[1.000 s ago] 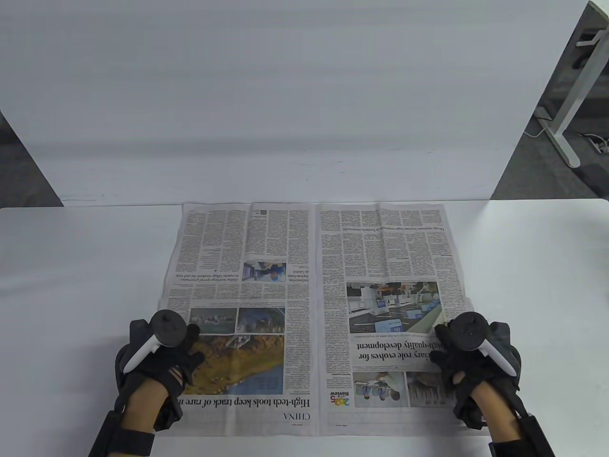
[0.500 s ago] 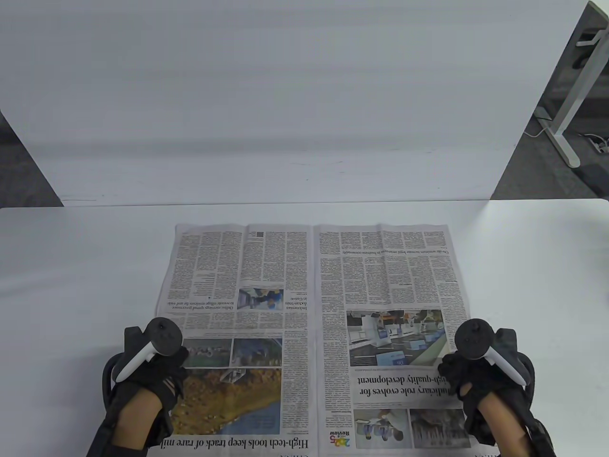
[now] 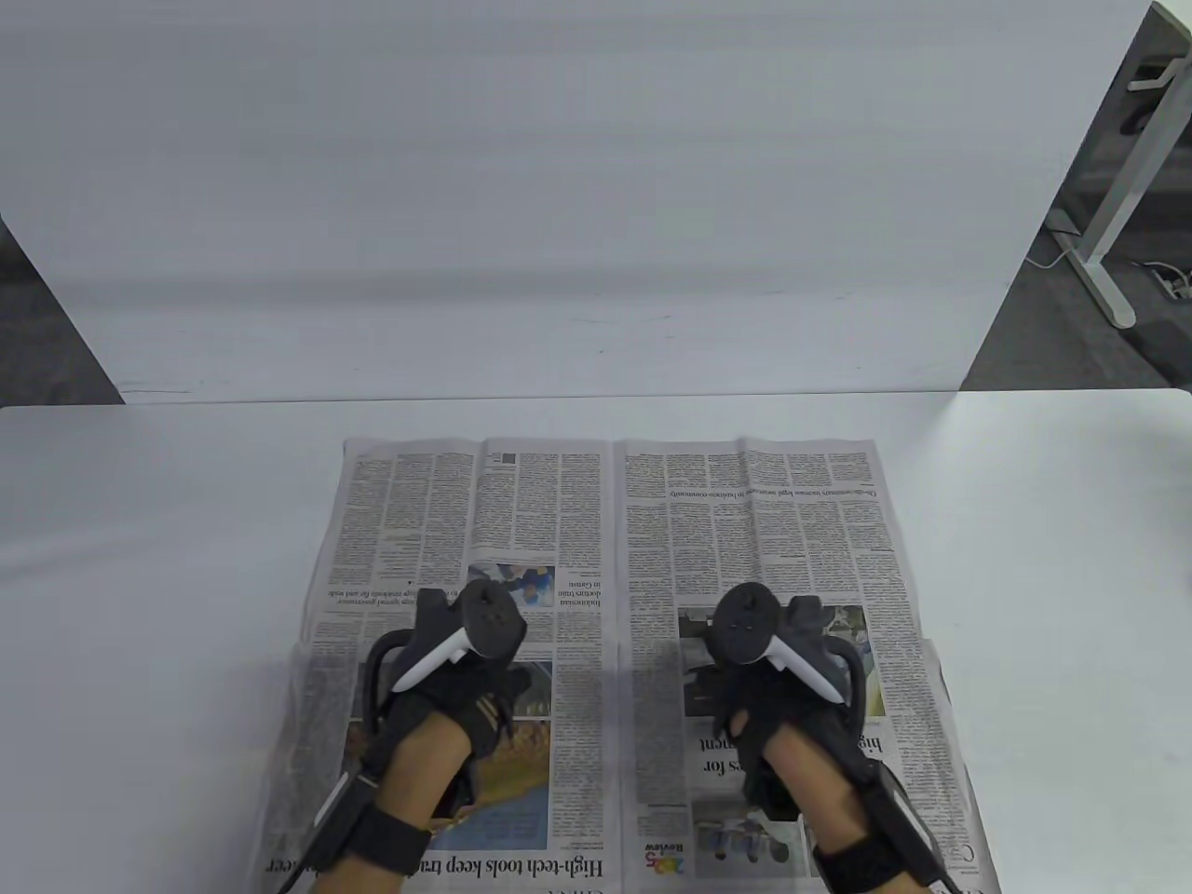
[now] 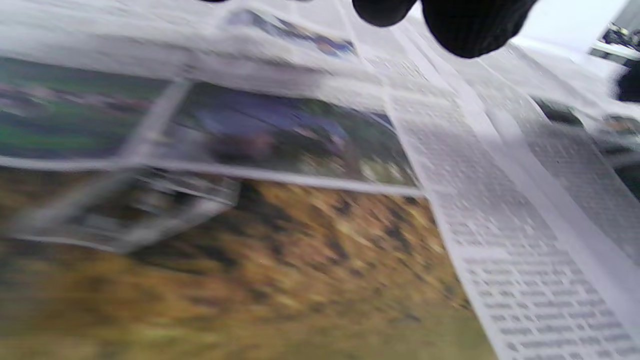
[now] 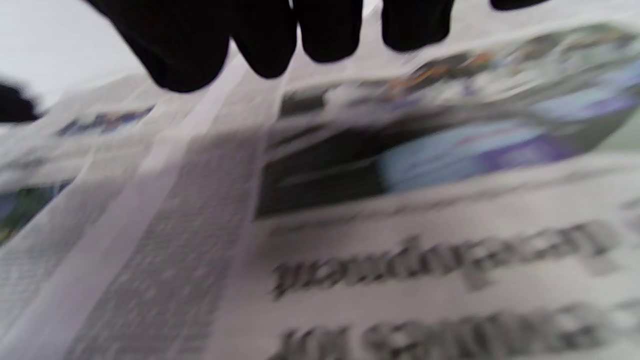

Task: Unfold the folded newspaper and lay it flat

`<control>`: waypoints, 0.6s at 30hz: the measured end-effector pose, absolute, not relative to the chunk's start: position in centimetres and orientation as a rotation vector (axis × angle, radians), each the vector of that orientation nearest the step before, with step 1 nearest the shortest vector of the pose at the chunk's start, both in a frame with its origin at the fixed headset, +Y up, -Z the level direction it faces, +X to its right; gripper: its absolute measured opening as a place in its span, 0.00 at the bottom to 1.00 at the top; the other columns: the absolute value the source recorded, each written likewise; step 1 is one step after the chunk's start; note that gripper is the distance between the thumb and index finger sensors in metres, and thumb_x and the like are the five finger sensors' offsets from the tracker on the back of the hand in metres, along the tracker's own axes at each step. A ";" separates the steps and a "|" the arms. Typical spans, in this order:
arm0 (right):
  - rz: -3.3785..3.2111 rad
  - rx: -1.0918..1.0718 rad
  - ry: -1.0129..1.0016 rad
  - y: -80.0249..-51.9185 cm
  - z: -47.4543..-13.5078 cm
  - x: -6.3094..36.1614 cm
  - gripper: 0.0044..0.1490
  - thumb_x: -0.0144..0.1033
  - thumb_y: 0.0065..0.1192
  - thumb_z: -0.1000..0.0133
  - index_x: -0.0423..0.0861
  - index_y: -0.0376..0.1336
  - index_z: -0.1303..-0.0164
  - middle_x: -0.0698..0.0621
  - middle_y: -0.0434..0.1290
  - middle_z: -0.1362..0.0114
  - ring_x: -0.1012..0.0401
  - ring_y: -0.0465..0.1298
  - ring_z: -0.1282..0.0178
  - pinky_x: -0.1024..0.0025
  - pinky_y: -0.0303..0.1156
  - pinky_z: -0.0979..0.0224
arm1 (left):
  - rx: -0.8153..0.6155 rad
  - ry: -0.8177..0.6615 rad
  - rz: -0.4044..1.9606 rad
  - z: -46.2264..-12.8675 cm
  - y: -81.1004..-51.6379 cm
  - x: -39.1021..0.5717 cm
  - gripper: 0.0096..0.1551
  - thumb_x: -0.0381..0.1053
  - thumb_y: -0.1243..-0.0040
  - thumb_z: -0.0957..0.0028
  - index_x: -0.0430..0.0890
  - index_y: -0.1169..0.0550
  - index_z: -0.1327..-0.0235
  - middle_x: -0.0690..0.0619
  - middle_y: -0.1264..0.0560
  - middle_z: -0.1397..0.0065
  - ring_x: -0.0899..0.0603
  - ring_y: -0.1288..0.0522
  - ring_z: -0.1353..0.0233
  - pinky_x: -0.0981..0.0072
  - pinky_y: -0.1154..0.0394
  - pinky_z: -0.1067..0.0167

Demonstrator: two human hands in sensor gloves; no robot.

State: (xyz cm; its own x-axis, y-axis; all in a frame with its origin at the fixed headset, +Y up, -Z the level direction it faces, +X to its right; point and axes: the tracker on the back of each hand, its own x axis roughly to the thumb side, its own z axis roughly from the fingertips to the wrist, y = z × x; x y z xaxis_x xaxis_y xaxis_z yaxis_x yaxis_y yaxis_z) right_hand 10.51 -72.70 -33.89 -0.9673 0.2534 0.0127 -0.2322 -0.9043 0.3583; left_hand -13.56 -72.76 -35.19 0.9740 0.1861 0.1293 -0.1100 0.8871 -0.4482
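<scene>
Neither hand grips anything. The left hand (image 3: 438, 717) lies over the left page of the newspaper (image 3: 577, 521), above the brown landscape photo, and the right hand (image 3: 773, 717) lies over the right page, above the headline and the showroom photo. In the table view both hands are seen from the back, with the trackers covering most of the fingers, so I cannot tell from there whether the palms press on the paper or are just above it. In the left wrist view, 2 gloved fingertips (image 4: 470, 25) hang in at the top edge, uncurled, with nothing between them, and the page (image 4: 300, 200) below is blurred. In the right wrist view, 4 fingertips (image 5: 265, 35) hang side by side at the top edge, also holding nothing, over the blurred headline (image 5: 440, 260); contact with the paper cannot be made out in either wrist view.

The newspaper lies opened out as a 2-page spread on the white table (image 3: 140, 559), its print upside down to the camera. Its centre fold runs away from the person, between the 2 hands. The far edge lies short of the table's far edge, and the near edge runs out of the bottom of the table view. The outer edges of both pages near the hands look slightly lifted and wrinkled.

A white board (image 3: 559, 186) stands behind the table.
</scene>
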 end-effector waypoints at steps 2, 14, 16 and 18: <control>2.850 0.136 0.532 -74.1 -33.7 8.8 0.44 0.49 0.63 0.48 0.49 0.54 0.21 0.42 0.48 0.12 0.31 0.46 0.17 0.23 0.47 0.28 | -0.443 -0.204 0.143 -35.2 -73.9 -12.1 0.42 0.58 0.46 0.48 0.55 0.48 0.23 0.40 0.60 0.18 0.17 0.58 0.23 0.24 0.48 0.30; 2.842 0.175 0.590 -77.5 -33.8 8.9 0.48 0.54 0.60 0.47 0.55 0.44 0.21 0.45 0.38 0.13 0.35 0.35 0.18 0.20 0.41 0.32 | -0.507 -0.190 0.131 -35.4 -77.3 -12.3 0.44 0.63 0.48 0.48 0.60 0.54 0.24 0.44 0.66 0.19 0.19 0.68 0.25 0.20 0.59 0.32; 2.831 0.148 0.581 -77.7 -33.9 9.5 0.48 0.55 0.59 0.47 0.56 0.43 0.21 0.46 0.37 0.13 0.35 0.35 0.18 0.20 0.40 0.33 | -0.502 -0.176 0.154 -35.4 -77.5 -13.1 0.44 0.63 0.48 0.48 0.60 0.55 0.25 0.45 0.67 0.19 0.20 0.69 0.25 0.20 0.61 0.32; 2.828 0.123 0.565 -77.8 -34.0 10.3 0.47 0.55 0.58 0.47 0.56 0.43 0.21 0.46 0.37 0.13 0.37 0.34 0.18 0.21 0.39 0.32 | -0.501 -0.161 0.164 -35.3 -77.5 -13.9 0.44 0.63 0.48 0.48 0.61 0.55 0.25 0.45 0.67 0.19 0.20 0.70 0.25 0.20 0.62 0.33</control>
State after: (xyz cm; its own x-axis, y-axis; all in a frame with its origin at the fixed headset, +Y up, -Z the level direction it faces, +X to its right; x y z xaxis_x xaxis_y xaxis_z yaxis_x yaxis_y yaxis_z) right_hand 10.28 -77.78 -33.97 -0.9642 0.2632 0.0326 -0.2305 -0.8924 0.3880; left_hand -13.92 -77.54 -35.34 0.9742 0.1954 0.1131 -0.1167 0.8646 -0.4888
